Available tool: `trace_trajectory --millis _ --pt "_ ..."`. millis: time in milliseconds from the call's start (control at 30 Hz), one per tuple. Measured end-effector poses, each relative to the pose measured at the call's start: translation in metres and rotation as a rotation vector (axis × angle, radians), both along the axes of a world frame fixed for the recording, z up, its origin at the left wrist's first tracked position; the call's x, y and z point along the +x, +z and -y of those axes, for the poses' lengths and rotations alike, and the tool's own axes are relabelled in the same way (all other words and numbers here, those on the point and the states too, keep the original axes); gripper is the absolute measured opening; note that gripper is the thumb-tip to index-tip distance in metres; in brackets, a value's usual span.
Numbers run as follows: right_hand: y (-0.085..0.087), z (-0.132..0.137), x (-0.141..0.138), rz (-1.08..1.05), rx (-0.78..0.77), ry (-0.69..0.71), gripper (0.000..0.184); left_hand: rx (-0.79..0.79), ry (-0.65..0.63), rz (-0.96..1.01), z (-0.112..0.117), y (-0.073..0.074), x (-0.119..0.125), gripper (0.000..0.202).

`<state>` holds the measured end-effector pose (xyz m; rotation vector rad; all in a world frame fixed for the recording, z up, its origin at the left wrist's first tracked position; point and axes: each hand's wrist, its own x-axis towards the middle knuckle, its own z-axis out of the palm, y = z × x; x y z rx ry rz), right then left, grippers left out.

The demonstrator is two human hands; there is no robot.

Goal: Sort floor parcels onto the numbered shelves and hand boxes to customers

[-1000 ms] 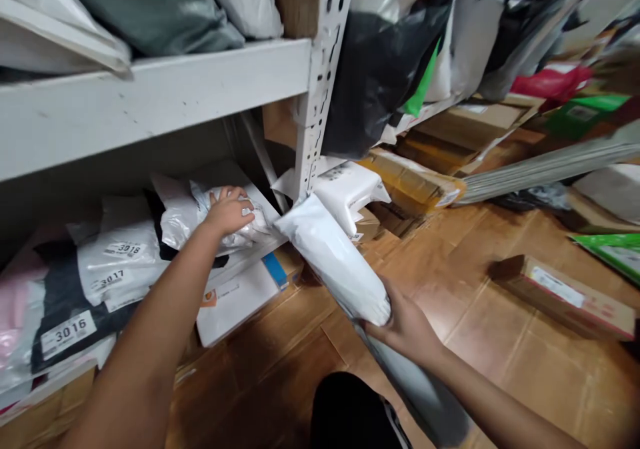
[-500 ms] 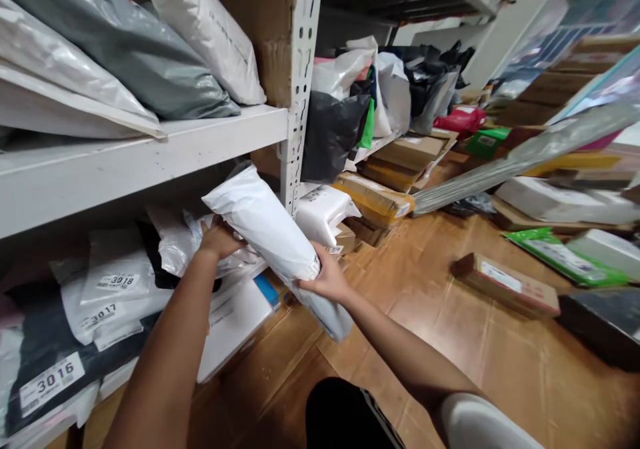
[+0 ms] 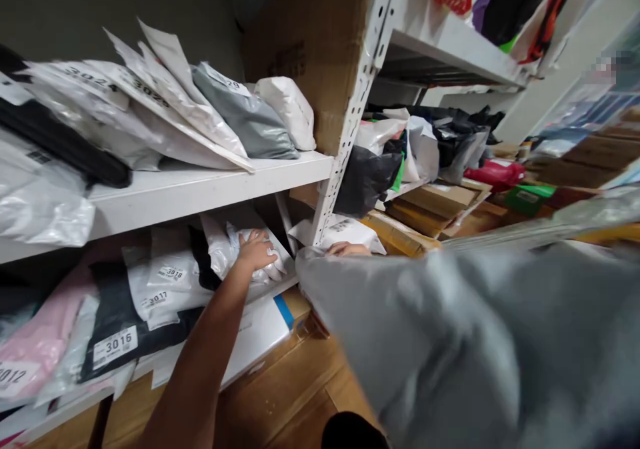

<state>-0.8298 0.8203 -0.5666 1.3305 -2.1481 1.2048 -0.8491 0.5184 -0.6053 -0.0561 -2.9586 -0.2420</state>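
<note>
My left hand (image 3: 256,250) reaches into the lower shelf, its fingers curled over a crinkled white plastic parcel (image 3: 221,254) that leans among other bags. A large grey mailer bag (image 3: 450,342) fills the lower right, blurred and very close to the camera. Only the knuckles of my right hand (image 3: 349,249) show above the grey bag's far end, where they seem to grip it. The hand sits by the white shelf post (image 3: 350,129). The long white parcel it held before is out of sight.
White and black parcels labelled 3016 (image 3: 115,345) and 3017 (image 3: 155,297) fill the lower shelf. The upper shelf (image 3: 200,192) carries grey and white mailers. A flat white box (image 3: 260,332) lies under the shelf. A black bag (image 3: 363,179) and cardboard boxes (image 3: 435,202) crowd the right bay.
The view has tilted upward. The grey bag has swung up close to the camera and hides my right arm. The long white parcel has dropped from view. My left hand stays on the crinkled parcel.
</note>
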Motion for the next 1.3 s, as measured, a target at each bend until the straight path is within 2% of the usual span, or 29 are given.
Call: trace_trajectory --millis 67,167,233,300,400,500,633,733,800,867,967,1033,1100,1167,1233,1300 --pt "0.017 0.016 0.005 -0.052 0.023 0.213 0.048 0.001 0.002 -0.003 -0.002 0.001 0.001 0.030" --pt "0.024 0.035 0.019 -0.158 0.111 0.494 0.032 0.006 0.017 -0.005 -0.004 0.001 0.002 0.038" --pt "0.022 0.040 0.025 -0.228 0.162 0.593 0.024 0.007 0.030 -0.006 -0.004 0.001 0.002 0.035" --pt "0.018 0.041 0.021 -0.279 0.170 0.607 0.021 0.003 0.036 -0.010 -0.003 -0.001 0.002 0.029" --pt "0.019 0.042 -0.008 -0.362 0.139 0.547 0.017 -0.013 0.032 0.007 -0.002 -0.002 0.002 0.029" --pt "0.021 0.059 -0.057 -0.493 0.184 0.516 0.022 -0.027 0.036 0.030 -0.002 -0.003 0.001 0.032" --pt "0.016 0.104 -0.111 -0.709 0.417 0.480 0.032 -0.047 0.069 0.062 0.000 -0.006 -0.002 0.050" --pt "0.011 0.131 -0.128 -0.752 0.567 0.322 0.030 -0.046 0.118 0.075 0.003 -0.008 -0.004 0.057" --pt "0.010 0.139 -0.132 -0.662 0.602 0.144 0.029 -0.034 0.146 0.060 0.004 -0.009 -0.004 0.052" --pt "0.009 0.143 -0.134 -0.463 0.613 0.025 0.032 -0.019 0.153 0.038 0.002 -0.009 -0.003 0.046" --pt "-0.001 0.148 -0.135 -0.087 0.606 0.044 0.031 0.006 0.147 0.009 -0.004 -0.008 -0.003 0.039" --pt "-0.014 0.155 -0.130 0.061 0.606 0.066 0.025 0.019 0.149 -0.011 -0.007 -0.008 -0.002 0.034" --pt "-0.030 0.162 -0.119 0.099 0.599 0.041 0.024 0.027 0.152 -0.026 -0.007 -0.009 0.000 0.032" --pt "-0.046 0.164 -0.103 0.113 0.551 0.003 0.041 0.029 0.147 -0.040 -0.005 -0.011 0.002 0.032" --pt "-0.059 0.158 -0.087 0.107 0.470 -0.036 0.051 0.029 0.139 -0.054 -0.003 -0.013 0.002 0.032" --pt "-0.070 0.143 -0.073 0.101 0.325 -0.083 0.046 0.026 0.135 -0.066 -0.001 -0.015 -0.002 0.030"
